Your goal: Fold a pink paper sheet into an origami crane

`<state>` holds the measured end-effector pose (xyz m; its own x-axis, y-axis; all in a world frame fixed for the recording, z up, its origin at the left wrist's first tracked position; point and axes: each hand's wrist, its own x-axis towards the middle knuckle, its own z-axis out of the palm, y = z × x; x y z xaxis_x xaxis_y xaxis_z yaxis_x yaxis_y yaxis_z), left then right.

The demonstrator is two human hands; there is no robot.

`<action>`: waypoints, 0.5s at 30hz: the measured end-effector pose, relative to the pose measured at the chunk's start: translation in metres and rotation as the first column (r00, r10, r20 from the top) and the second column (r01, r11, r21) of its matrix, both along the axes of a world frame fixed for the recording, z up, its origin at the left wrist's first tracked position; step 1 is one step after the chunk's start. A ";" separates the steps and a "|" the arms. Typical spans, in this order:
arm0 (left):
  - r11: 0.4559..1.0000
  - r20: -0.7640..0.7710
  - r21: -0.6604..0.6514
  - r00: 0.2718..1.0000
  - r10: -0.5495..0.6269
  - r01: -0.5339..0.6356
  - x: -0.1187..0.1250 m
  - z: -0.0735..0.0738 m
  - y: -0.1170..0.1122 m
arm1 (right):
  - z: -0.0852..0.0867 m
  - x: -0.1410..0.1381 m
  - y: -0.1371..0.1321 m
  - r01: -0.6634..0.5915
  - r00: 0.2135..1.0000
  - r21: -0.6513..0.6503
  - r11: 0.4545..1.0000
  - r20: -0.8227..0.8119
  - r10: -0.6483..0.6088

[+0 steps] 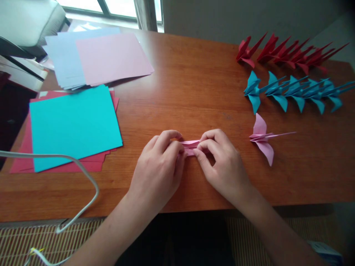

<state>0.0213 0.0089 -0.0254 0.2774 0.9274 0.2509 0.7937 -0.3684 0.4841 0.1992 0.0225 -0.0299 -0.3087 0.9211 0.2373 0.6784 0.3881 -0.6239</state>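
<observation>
A narrow piece of folded pink paper [190,146] lies low over the wooden table near its front edge. My left hand [159,162] pinches its left end, and my right hand [223,162] pinches the right end between thumb and fingers. Only the paper's middle shows, with creased layers; both ends are hidden under the fingers. To the right of my right hand sits a finished pink paper crane [262,139] with its wings spread.
Blue paper cranes [301,92] and red paper cranes [288,53] stand in rows at the back right. Turquoise sheets [74,125] on red ones lie left, with pale pink and bluish sheets [113,57] behind. A white cable [91,181] loops over the table's [188,99] front left.
</observation>
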 end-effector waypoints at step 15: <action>1.000 -0.018 -0.007 1.000 0.008 -0.009 0.003 -0.002 0.001 | 0.000 -0.003 -0.001 0.036 0.999 -0.001 0.999 0.000 -0.036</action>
